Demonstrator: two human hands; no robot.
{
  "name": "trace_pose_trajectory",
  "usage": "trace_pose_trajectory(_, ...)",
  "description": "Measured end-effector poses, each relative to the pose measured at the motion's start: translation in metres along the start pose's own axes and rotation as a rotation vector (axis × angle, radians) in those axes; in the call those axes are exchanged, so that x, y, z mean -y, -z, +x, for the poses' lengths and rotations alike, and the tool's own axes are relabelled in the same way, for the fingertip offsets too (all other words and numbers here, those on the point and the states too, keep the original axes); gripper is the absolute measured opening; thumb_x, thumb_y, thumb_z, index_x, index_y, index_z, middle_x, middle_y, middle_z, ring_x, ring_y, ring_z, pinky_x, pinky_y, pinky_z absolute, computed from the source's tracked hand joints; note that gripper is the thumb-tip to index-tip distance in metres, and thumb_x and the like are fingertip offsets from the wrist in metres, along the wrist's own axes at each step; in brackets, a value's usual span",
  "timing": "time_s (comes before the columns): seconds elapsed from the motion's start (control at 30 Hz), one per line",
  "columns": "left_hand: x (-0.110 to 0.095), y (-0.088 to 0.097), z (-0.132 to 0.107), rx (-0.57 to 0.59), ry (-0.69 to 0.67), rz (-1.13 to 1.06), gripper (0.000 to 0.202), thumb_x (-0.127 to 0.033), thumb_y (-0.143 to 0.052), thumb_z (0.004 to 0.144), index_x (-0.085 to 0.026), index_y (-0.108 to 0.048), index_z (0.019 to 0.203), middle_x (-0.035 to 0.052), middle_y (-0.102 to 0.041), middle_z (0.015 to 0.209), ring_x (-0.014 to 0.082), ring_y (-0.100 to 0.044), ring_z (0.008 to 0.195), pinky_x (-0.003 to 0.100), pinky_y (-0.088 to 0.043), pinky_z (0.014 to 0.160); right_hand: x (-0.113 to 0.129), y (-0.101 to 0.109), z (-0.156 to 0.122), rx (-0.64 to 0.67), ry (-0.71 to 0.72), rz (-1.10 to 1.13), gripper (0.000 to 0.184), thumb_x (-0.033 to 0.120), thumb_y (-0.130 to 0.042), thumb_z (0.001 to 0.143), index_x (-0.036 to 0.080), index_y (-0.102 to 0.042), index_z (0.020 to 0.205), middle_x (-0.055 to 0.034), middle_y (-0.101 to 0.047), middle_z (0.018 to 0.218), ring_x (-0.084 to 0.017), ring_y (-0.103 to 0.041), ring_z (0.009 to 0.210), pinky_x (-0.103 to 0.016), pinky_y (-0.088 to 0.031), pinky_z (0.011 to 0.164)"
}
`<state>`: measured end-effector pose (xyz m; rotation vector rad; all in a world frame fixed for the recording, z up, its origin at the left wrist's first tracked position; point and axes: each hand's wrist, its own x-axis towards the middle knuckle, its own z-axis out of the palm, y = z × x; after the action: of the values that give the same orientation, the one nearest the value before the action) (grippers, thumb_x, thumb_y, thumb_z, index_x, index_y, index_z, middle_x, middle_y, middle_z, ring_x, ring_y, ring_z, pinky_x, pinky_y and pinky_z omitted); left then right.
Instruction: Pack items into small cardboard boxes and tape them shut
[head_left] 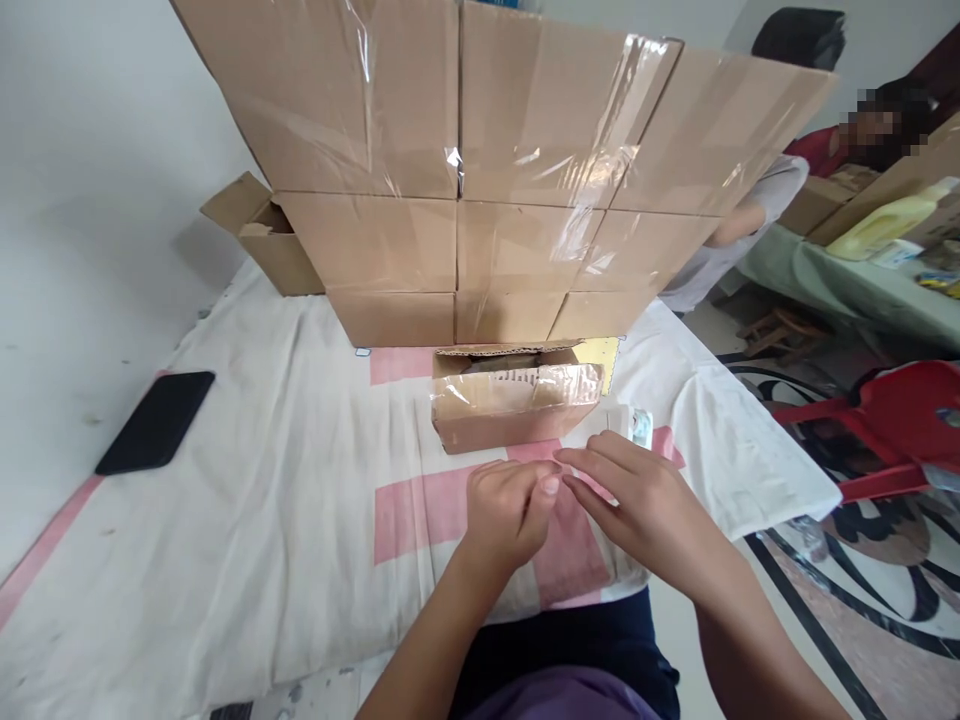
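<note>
My left hand [510, 510] is curled into a loose fist on the white and pink cloth [300, 480], thumb tip pressed toward my right hand. The fingers of my right hand [637, 500] are stretched out and meet the left thumb in a pinch. What lies between them is too small to make out. Just beyond both hands lies a small open cardboard box [514, 405] with clear tape on its flap. A white packet [637, 425] peeks out to the right of it.
A wall of stacked taped cardboard boxes [495, 170] rises behind the small box. An open box [262, 235] sits at the back left. A black phone [157, 420] lies at the left. A red chair [892, 420] and another person [750, 230] are at the right.
</note>
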<state>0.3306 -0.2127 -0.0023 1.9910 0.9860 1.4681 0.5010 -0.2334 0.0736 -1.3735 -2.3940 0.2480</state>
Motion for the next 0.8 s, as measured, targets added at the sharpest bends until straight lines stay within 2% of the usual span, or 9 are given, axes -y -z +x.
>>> trace_pose_trajectory(0.23, 0.007, 0.000, -0.001, 0.002, 0.015, 0.032, 0.040, -0.028, -0.037, 0.101, -0.018, -0.072, 0.084, 0.0035, -0.073, 0.070, 0.0172, -0.068, 0.063, 0.029, -0.044, 0.061, -0.004, -0.002, 0.014, 0.015, 0.057, -0.046, 0.017, 0.017, -0.051, 0.101, 0.018, -0.066, 0.094, -0.0041, -0.059, 0.080, -0.019, -0.053, 0.075, -0.032, -0.038, 0.065)
trace_pose_trajectory(0.37, 0.017, 0.005, 0.001, 0.083, 0.286, 0.184, 0.045, -0.030, -0.037, 0.102, -0.021, -0.074, 0.078, 0.0005, -0.068, 0.057, 0.0161, -0.064, 0.053, 0.028, -0.040, 0.053, -0.003, 0.000, 0.008, -0.064, 0.289, -0.041, 0.017, 0.007, -0.055, 0.095, 0.018, -0.063, 0.085, -0.0014, -0.051, 0.068, -0.017, -0.042, 0.066, -0.032, -0.030, 0.060)
trace_pose_trajectory(0.43, 0.022, 0.010, 0.002, 0.043, 0.350, 0.278, 0.039, -0.028, -0.042, 0.101, -0.021, -0.075, 0.082, -0.0006, -0.069, 0.058, 0.0153, -0.064, 0.053, 0.027, -0.040, 0.052, -0.003, 0.005, 0.003, -0.126, 0.348, 0.047, 0.014, 0.004, -0.058, 0.091, 0.017, -0.063, 0.090, -0.0010, -0.050, 0.068, -0.016, -0.041, 0.066, -0.032, -0.030, 0.060)
trace_pose_trajectory(0.53, 0.024, 0.022, 0.015, -0.157, 0.105, 0.337, 0.022, -0.022, -0.053, 0.097, -0.020, -0.074, 0.090, -0.0006, -0.072, 0.067, 0.0134, -0.063, 0.057, 0.026, -0.043, 0.056, -0.008, 0.018, 0.005, -0.200, 0.337, 0.121, 0.020, 0.002, -0.062, 0.088, 0.017, -0.063, 0.101, -0.0022, -0.054, 0.075, -0.017, -0.045, 0.070, -0.033, -0.035, 0.064)
trace_pose_trajectory(0.6, 0.022, 0.033, 0.033, -0.269, -0.099, 0.484, 0.011, -0.021, -0.063, 0.092, -0.021, -0.074, 0.091, 0.0010, -0.073, 0.071, 0.0154, -0.061, 0.062, 0.028, -0.043, 0.060, -0.013, 0.028, 0.015, -0.228, 0.326, 0.081, 0.022, 0.003, -0.063, 0.088, 0.019, -0.064, 0.102, -0.0035, -0.056, 0.080, -0.018, -0.049, 0.074, -0.035, -0.038, 0.068)
trace_pose_trajectory(0.63, 0.020, 0.038, 0.045, -0.285, -0.144, 0.597, 0.011, -0.022, -0.066, 0.090, -0.022, -0.075, 0.096, 0.0034, -0.074, 0.079, 0.0185, -0.063, 0.070, 0.031, -0.045, 0.065, -0.015, 0.033, 0.023, -0.233, 0.323, 0.047, 0.021, 0.004, -0.063, 0.088, 0.019, -0.064, 0.102, -0.0040, -0.057, 0.082, -0.019, -0.050, 0.077, -0.036, -0.039, 0.070)
trace_pose_trajectory(0.7, 0.019, 0.049, 0.070, -0.218, -0.103, 0.813, 0.029, -0.023, -0.067, 0.089, -0.024, -0.072, 0.117, 0.0103, -0.073, 0.115, 0.0287, -0.064, 0.100, 0.041, -0.046, 0.081, -0.017, 0.041, 0.038, -0.230, 0.306, -0.007, 0.017, 0.007, -0.063, 0.090, 0.021, -0.065, 0.100, -0.0050, -0.057, 0.087, -0.021, -0.052, 0.083, -0.038, -0.040, 0.075)
trace_pose_trajectory(0.77, 0.020, 0.058, 0.089, -0.005, -0.047, 0.913, 0.037, -0.021, -0.064, 0.090, -0.026, -0.067, 0.127, 0.0111, -0.059, 0.143, 0.0347, -0.054, 0.124, 0.050, -0.042, 0.094, -0.016, 0.048, 0.053, -0.205, 0.285, -0.026, 0.011, 0.012, -0.061, 0.093, 0.022, -0.065, 0.098, -0.0063, -0.057, 0.093, -0.022, -0.052, 0.088, -0.039, -0.041, 0.078)
trace_pose_trajectory(0.8, 0.021, 0.060, 0.096, 0.114, -0.036, 0.926, 0.033, -0.020, -0.061, 0.092, -0.027, -0.069, 0.123, 0.0095, -0.053, 0.150, 0.0352, -0.049, 0.130, 0.053, -0.040, 0.097, -0.015, 0.051, 0.059, -0.180, 0.271, -0.025, 0.009, 0.015, -0.059, 0.095, 0.022, -0.065, 0.097, -0.0071, -0.056, 0.095, -0.023, -0.052, 0.090, -0.040, -0.042, 0.080)
